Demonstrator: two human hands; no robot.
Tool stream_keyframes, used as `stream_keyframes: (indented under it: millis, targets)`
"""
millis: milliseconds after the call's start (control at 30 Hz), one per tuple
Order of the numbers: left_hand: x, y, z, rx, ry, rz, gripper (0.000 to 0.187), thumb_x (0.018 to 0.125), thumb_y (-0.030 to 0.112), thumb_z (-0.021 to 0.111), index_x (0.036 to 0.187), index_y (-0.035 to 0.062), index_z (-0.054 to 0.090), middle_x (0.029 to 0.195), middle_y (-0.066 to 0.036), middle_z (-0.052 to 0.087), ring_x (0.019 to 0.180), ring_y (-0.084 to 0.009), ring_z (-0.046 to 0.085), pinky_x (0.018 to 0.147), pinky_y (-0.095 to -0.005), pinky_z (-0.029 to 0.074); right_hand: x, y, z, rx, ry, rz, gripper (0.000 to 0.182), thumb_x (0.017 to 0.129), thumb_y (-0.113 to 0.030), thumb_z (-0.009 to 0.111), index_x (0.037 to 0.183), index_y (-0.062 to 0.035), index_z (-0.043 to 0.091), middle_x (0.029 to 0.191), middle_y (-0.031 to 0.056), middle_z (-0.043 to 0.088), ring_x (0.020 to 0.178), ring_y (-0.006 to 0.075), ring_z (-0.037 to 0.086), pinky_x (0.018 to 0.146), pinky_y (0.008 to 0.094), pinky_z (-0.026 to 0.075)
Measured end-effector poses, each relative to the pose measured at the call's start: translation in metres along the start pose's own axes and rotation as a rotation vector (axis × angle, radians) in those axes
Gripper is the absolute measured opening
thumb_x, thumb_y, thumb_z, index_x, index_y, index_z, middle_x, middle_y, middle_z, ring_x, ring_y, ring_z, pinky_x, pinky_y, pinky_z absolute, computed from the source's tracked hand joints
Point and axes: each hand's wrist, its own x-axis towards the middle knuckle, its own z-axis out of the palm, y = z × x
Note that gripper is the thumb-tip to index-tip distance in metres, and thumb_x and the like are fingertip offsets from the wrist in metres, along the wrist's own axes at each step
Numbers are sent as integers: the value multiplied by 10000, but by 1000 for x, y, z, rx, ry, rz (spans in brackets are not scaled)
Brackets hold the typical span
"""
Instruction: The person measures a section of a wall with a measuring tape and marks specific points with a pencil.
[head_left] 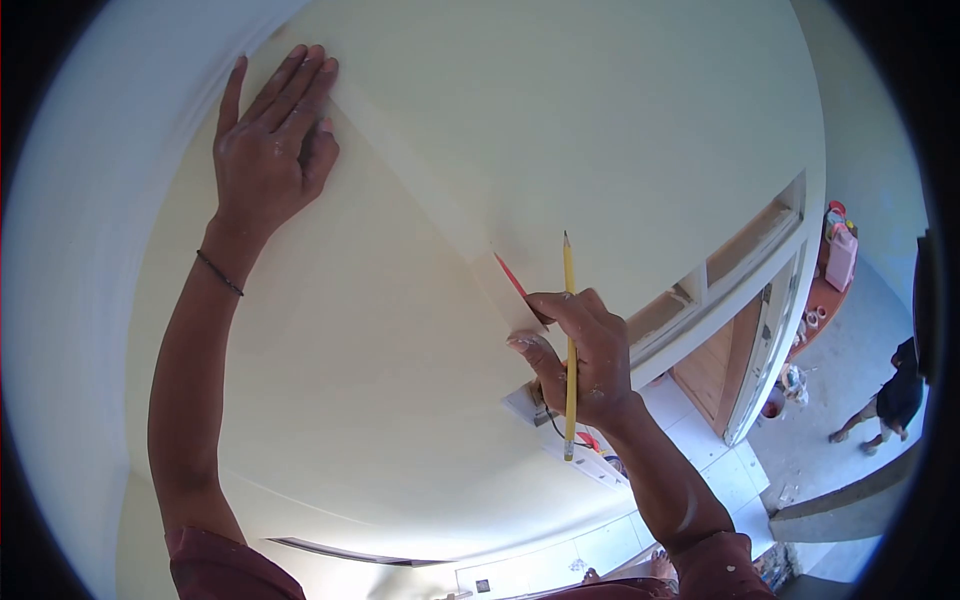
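My left hand (272, 135) lies against the pale wall (380, 330), fingers stretched out, near the edge where the wall meets a white surface. From its fingertips a pale, straight strip (400, 175) runs diagonally down the wall toward my right hand (590, 350). A yellow pencil (570, 375) is tucked among the fingers of that right hand, its point upward and its eraser end downward. Between thumb and index finger, the same hand pinches a thin red pointed piece (513, 277) at the strip's lower end; its kind I cannot tell.
To the right is a door frame (745, 400) with window openings (760, 235) above it. Past it stands a brown table (825, 295) with a pink item (841, 260). A person in dark clothes (900, 390) is on the floor at far right. White tiles (735, 480) lie below.
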Motion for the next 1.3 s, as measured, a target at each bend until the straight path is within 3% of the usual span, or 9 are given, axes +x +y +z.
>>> stream_keyframes:
  millis: [167,300,467,667,767,967,1067,1167,1300]
  targets:
    - [-3,-2,3,21,-5,8,491,930,88,589,1414,119,664,1453,-28,670,1387,-186,596,1272,-531,283,-18,4,-10,29,-17,99,252,886,-90,795,1094,-12,676,843,113,708,707,255,658,773,381,474]
    - [-3,-4,6,35,18,15,471,929,109,606,1392,143,684,1432,-11,684,1362,-163,614,1266,-526,293,-31,16,-20,-140,-41,-88,236,866,-77,784,1069,-9,683,836,116,712,746,251,663,648,355,451]
    - [-3,-3,6,48,21,15,471,931,111,606,1394,154,686,1432,-4,685,1363,-156,612,1265,-514,296,-59,27,-19,40,-45,195,163,842,-44,759,997,-26,712,847,107,719,807,241,646,701,377,406]
    - [-5,-7,8,81,-8,31,504,950,103,571,1441,178,657,1468,-3,660,1391,-160,591,1267,-503,288,-77,34,-37,-200,-68,41,134,852,-63,769,962,1,727,858,133,715,728,265,644,604,381,453]
    - [-7,-6,11,86,-3,37,513,963,103,553,1461,185,644,1491,2,643,1405,-160,579,1268,-505,282,-98,37,-40,21,-110,315,143,851,-80,771,968,-5,739,862,132,713,805,257,650,684,375,467]
    - [-7,-7,13,110,32,66,516,952,117,566,1453,216,645,1463,20,664,1381,-152,599,1250,-507,319,-121,51,-45,-102,-58,303,121,856,-71,747,969,-29,743,854,97,718,852,270,688,818,383,438]
    - [-7,-8,14,117,25,73,512,957,124,565,1453,219,647,1465,25,662,1381,-148,599,1248,-509,323,-132,60,-49,-188,-38,156,107,860,-98,769,946,-35,761,801,82,720,755,261,661,824,369,429]
    - [-8,-11,14,132,-5,75,501,983,126,545,1468,207,639,1493,27,641,1403,-147,580,1258,-506,301,-146,70,-40,-49,72,237,92,866,-127,787,895,-42,768,720,72,695,698,237,606,794,363,400]
    - [-9,-13,15,155,-15,91,488,1007,134,519,1478,195,632,1512,32,626,1415,-145,568,1264,-496,289,-154,74,-43,-204,-39,372,111,907,-158,760,881,-51,757,720,68,710,701,208,612,766,370,397]
